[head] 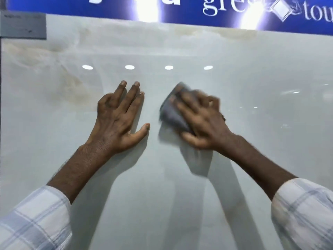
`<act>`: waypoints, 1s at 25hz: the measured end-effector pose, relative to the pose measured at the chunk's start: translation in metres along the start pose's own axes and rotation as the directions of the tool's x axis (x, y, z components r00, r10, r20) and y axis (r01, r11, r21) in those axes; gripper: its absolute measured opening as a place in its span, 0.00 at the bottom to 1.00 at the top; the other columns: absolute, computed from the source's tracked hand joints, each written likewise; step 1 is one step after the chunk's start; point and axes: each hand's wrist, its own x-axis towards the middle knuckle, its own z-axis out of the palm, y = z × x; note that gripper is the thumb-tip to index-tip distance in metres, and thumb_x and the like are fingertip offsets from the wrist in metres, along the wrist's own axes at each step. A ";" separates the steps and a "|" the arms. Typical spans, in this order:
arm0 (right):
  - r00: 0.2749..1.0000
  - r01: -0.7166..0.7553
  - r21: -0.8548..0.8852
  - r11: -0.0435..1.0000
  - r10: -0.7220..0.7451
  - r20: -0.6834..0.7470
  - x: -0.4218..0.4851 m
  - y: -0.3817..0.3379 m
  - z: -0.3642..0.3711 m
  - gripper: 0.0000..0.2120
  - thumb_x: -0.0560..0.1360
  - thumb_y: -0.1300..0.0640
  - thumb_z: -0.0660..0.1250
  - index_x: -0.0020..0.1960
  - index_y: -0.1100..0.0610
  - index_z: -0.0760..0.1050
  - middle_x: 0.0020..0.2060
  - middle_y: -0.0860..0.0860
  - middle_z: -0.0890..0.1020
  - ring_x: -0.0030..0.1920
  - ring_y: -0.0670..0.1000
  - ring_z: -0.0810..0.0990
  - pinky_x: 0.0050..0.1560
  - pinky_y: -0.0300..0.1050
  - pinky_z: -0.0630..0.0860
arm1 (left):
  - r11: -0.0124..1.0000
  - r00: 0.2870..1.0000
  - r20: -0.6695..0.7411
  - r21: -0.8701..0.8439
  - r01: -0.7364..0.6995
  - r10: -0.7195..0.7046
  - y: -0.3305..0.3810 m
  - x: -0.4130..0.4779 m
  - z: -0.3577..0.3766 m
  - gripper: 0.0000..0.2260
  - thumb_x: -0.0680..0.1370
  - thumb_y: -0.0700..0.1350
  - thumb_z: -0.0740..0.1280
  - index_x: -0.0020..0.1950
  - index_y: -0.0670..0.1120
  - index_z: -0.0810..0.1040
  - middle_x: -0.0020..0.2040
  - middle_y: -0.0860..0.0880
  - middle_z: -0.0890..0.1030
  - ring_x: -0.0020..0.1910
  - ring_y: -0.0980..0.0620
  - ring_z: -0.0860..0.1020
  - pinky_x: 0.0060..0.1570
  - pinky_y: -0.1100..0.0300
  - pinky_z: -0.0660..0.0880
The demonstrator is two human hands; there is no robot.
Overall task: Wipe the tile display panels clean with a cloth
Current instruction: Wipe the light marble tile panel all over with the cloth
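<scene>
The cloth (172, 114) lies under my right hand (201, 121) near the panel's (54, 127) middle, flat fingers pressing it. My left hand (117, 121) rests flat beside, fingers splayed, holding nothing.

Reading as a tile shop showroom. A big glossy, marble-look tile panel (180, 51) is standing upright and filling the view; a blue banner (54, 3) with white brand-style lettering is running along its top; a small grey label (23, 26) is sitting at its upper left corner; four round light reflections (129, 67) are showing in the polished face
</scene>
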 end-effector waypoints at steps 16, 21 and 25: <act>0.794 -0.579 0.155 0.800 0.597 -0.116 0.091 0.127 -0.017 0.38 0.72 0.34 0.58 0.80 0.42 0.62 0.82 0.45 0.60 0.73 0.58 0.67 0.61 0.55 0.59 | 0.999 0.999 0.027 0.016 0.038 -0.038 -0.050 0.068 -0.001 0.36 0.78 0.67 0.55 0.80 0.48 0.69 0.83 0.45 0.63 0.82 0.40 0.61 0.70 0.41 0.61; 0.971 -0.213 0.053 0.976 0.217 -0.097 0.143 0.071 -0.007 0.41 0.72 0.33 0.56 0.82 0.48 0.62 0.82 0.51 0.61 0.72 0.61 0.68 0.61 0.59 0.64 | 0.999 0.999 0.003 0.030 0.033 -0.033 -0.063 0.075 -0.001 0.35 0.77 0.67 0.56 0.79 0.48 0.71 0.82 0.46 0.66 0.80 0.41 0.65 0.68 0.43 0.62; 0.936 -0.321 0.106 0.941 0.332 -0.115 0.170 0.090 -0.010 0.40 0.71 0.32 0.57 0.81 0.43 0.64 0.82 0.46 0.61 0.72 0.57 0.68 0.62 0.58 0.61 | 0.999 1.000 -0.003 0.046 0.014 -0.014 -0.082 0.070 -0.005 0.35 0.78 0.67 0.56 0.80 0.49 0.71 0.82 0.47 0.65 0.80 0.42 0.65 0.69 0.43 0.64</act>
